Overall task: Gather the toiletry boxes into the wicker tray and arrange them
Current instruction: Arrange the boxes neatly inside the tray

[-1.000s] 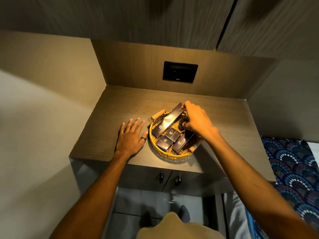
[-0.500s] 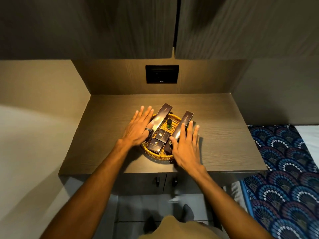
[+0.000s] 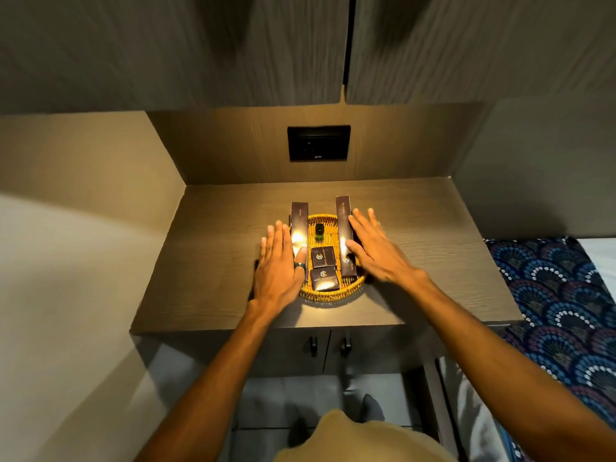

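Left hand [image 3: 278, 261] was flat, fingers spread, holding nothing, pressed against the left long box [image 3: 299, 228], probably to square it up. Wicker tray [image 3: 330, 296] sat near the counter's [image 3: 206, 261] front edge, two small boxes [image 3: 322, 266] stacked mid-tray. Right hand [image 3: 375, 250] lay equally open beside the right long box [image 3: 345, 235], bracing that side.
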{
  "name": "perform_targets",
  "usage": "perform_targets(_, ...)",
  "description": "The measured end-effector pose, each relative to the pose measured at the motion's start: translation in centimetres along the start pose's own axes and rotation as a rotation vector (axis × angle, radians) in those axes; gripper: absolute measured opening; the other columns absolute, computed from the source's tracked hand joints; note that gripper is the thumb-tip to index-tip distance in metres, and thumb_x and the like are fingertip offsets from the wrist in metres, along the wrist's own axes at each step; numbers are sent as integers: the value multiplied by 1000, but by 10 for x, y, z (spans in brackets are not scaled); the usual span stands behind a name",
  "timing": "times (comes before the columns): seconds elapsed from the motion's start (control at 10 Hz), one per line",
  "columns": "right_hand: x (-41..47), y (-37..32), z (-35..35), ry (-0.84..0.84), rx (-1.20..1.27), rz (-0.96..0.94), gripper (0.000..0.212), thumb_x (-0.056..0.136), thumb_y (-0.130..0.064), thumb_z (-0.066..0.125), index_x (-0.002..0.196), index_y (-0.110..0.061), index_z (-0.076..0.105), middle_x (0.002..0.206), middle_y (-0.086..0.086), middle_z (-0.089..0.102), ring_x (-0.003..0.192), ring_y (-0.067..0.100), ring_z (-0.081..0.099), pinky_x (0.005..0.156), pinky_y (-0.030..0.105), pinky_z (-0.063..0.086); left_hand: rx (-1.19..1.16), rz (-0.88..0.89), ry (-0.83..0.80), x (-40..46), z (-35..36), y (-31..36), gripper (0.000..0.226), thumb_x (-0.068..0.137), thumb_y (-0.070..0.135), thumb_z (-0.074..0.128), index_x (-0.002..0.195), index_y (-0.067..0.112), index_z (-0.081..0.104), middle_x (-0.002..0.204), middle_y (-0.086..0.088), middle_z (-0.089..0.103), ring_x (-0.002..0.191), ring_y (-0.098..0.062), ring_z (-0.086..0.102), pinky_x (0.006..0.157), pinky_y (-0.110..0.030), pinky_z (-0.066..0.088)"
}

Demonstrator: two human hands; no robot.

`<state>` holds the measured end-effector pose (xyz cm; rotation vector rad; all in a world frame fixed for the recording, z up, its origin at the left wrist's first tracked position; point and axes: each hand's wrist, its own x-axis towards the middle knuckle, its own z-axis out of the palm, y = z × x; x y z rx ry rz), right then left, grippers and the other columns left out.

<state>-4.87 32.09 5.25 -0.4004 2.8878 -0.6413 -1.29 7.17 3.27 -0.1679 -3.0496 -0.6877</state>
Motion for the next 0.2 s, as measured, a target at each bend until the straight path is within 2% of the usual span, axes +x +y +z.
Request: perform_targets(0.2, -2, -7, 1, 45, 4, -7, 72, 107, -55, 26, 165, -17, 6, 174, 5, 0, 160, 23, -10, 130, 50, 3, -3, 2, 21, -3, -3, 4, 70, 109, 37, 30, 162, 9, -6, 171, -10, -13, 156, -24, -17, 126, -40, -12)
